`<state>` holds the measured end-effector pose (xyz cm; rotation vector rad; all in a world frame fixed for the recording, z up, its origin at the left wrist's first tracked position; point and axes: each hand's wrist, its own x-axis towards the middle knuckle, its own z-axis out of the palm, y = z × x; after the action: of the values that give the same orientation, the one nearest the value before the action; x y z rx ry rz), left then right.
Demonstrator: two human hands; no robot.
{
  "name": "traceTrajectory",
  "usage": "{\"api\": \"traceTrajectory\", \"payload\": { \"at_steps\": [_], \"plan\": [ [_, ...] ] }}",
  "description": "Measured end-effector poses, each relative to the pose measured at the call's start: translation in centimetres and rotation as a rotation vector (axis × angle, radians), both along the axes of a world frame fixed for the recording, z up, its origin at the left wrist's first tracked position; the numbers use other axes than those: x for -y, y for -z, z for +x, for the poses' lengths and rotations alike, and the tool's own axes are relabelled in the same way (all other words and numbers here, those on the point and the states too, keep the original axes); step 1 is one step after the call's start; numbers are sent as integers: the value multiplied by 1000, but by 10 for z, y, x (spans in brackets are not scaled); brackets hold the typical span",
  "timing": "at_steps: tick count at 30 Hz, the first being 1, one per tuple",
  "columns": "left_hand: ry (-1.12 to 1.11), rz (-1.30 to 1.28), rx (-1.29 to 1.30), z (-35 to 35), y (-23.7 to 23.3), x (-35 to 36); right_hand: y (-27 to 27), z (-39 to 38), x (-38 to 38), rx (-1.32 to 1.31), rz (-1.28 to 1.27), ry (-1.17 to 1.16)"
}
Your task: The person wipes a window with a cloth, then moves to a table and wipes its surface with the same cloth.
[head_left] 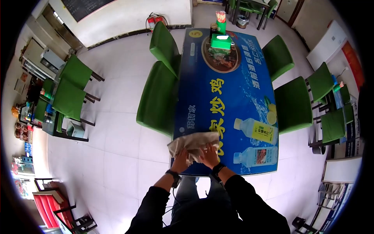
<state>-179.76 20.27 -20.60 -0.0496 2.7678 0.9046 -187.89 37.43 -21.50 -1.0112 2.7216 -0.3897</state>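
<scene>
A beige cloth (193, 141) lies crumpled on the near left part of the blue printed table (206, 165). My left hand (180, 161) has its fingers on the cloth's lower left side. Beside it, my right hand (210, 156) grips the cloth's lower right side. Folds of the fabric hide some of my fingertips. Both wrists wear dark bands, and the arms are in black sleeves.
At the table's far end stand a green tissue box (221, 42), a green holder of chopsticks (221, 26) and a dark bottle (214, 29). Green chairs (156, 97) line both long sides. More tables and chairs stand left and right.
</scene>
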Motion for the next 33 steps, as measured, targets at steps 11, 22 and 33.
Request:
{"api": "traceTrajectory", "payload": {
  "at_steps": [11,22,33],
  "plan": [
    [234,-66,13,69,2,23,-21,82,-3,147,1,-17],
    [-38,-25,116,-90,13,38,-6,-53,96,92,-132,122],
    [361,-146,107,17,-15,-7,-27,52,-10,191,-220,5]
  ]
}}
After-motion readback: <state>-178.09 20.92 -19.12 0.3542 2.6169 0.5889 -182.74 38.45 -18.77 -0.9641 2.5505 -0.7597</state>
